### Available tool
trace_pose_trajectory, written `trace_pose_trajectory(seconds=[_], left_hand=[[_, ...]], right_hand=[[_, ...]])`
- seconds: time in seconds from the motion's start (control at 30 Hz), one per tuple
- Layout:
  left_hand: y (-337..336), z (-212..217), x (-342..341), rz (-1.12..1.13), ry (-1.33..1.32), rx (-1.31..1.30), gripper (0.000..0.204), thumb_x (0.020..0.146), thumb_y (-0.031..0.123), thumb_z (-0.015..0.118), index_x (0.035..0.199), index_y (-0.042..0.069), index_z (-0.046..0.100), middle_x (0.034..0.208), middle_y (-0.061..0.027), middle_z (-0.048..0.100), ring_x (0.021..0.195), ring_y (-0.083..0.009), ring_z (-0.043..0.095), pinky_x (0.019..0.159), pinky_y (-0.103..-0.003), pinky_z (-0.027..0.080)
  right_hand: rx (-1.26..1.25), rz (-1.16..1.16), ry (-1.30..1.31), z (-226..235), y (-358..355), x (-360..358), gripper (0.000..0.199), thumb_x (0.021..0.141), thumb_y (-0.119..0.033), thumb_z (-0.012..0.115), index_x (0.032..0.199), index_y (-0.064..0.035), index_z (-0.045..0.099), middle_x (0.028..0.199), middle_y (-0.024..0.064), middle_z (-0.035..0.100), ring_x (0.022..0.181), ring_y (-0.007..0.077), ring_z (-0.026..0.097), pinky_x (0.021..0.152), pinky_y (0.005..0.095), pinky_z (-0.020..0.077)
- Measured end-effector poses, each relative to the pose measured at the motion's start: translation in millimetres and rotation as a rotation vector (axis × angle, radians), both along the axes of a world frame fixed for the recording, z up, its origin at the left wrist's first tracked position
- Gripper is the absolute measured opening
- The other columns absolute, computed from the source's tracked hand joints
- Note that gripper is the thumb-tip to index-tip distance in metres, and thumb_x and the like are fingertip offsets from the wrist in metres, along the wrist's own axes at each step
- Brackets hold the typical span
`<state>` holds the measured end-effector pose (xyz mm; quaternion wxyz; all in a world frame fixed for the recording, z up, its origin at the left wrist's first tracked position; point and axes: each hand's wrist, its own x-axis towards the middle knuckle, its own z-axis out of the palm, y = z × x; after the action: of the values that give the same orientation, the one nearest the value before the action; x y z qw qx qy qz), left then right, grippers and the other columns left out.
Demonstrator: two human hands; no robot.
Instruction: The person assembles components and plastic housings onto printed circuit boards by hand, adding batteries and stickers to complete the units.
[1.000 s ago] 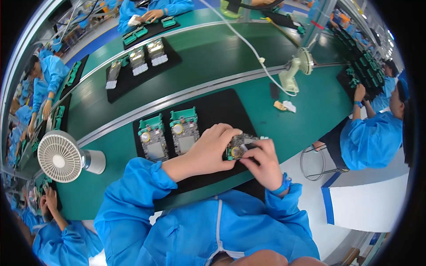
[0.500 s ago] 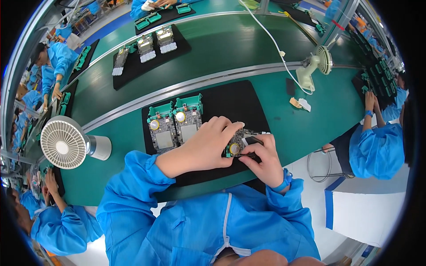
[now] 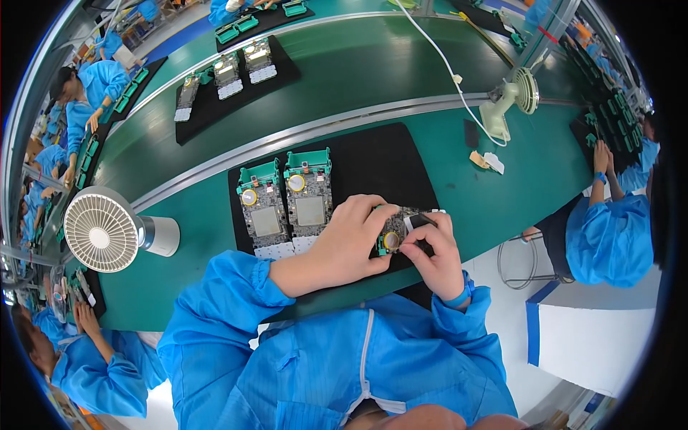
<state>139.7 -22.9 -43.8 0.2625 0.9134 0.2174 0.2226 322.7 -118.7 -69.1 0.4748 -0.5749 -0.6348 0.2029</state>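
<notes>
My left hand (image 3: 352, 235) reaches across the black mat (image 3: 383, 154) and grips a circuit board (image 3: 403, 228) by its left side, covering much of it. That board carries a round yellow-rimmed coin cell (image 3: 391, 241) and a bit of green at its near left corner. My right hand (image 3: 437, 254) is closed at the board's right side, thumb and forefinger pinched beside the coin cell. Something dark shows under its fingers; what it is I cannot make out. Left of my hands lie two similar circuit boards (image 3: 265, 221) (image 3: 309, 209) with green connectors at their far ends.
A white fan (image 3: 104, 229) stands at left, a pale green fan (image 3: 510, 100) at far right with a white cable. Scraps (image 3: 487, 162) lie near it. Beyond the metal rail (image 3: 287, 136), a conveyor carries a mat (image 3: 283, 82) with several boards. Co-workers sit on both sides.
Both hands and the held board have shifted slightly right. My right thumb and forefinger have moved closer to the coin cell. On the conveyor, the mat has slid a little left.
</notes>
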Motion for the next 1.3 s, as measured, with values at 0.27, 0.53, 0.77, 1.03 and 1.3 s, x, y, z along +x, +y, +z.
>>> trace_pose_trajectory(seconds=[0.27,0.53,0.77,1.03,1.3], left_hand=[[-14,0,-4,-0.011,-0.069,0.307,0.038,0.069,0.011,0.08,0.102,0.012,0.061,0.119,-0.0093,0.05,0.116,-0.0366,0.047,0.092,-0.049,0.04],[-7,-6,-5,-0.165,-0.125,0.548,0.015,0.072,0.011,0.071,0.085,0.013,0.063,0.112,-0.008,0.056,0.111,-0.0318,0.049,0.087,-0.052,0.044],[-2,2,5,-0.199,-0.06,0.435,0.019,0.066,0.011,0.073,0.076,0.016,0.057,0.115,-0.0088,0.053,0.118,-0.0351,0.045,0.092,-0.058,0.04],[3,-4,6,-0.233,-0.111,0.421,0.021,0.067,0.011,0.076,0.07,0.014,0.055,0.117,-0.0083,0.053,0.12,-0.0359,0.044,0.093,-0.06,0.038],[8,1,13,-0.267,-0.111,0.246,0.02,0.066,0.009,0.076,0.072,0.013,0.057,0.121,-0.008,0.052,0.125,-0.0375,0.041,0.099,-0.061,0.034]], right_hand=[[-0.065,-0.008,0.115,3,0,6,0.015,0.074,-0.005,0.077,0.084,-0.0066,0.066,0.108,0.0141,0.055,0.1,0.0319,0.053,0.084,0.0374,0.0451],[-0.06,0.043,0.034,2,-1,16,0.015,0.073,-0.004,0.077,0.084,-0.0074,0.067,0.109,0.0128,0.054,0.1,0.0314,0.053,0.086,0.0376,0.0446],[-0.057,0.058,0.044,5,1,19,0.015,0.074,-0.004,0.077,0.084,-0.0076,0.066,0.109,0.0113,0.054,0.1,0.0312,0.052,0.087,0.0381,0.0438],[-0.089,0.024,0.035,11,3,20,0.015,0.075,-0.006,0.076,0.086,-0.0072,0.066,0.107,0.0126,0.054,0.1,0.0316,0.052,0.086,0.0386,0.0436],[-0.121,0.069,-0.013,18,8,22,0.014,0.075,-0.007,0.075,0.084,-0.0066,0.065,0.105,0.013,0.054,0.098,0.0318,0.052,0.085,0.0389,0.0434]])
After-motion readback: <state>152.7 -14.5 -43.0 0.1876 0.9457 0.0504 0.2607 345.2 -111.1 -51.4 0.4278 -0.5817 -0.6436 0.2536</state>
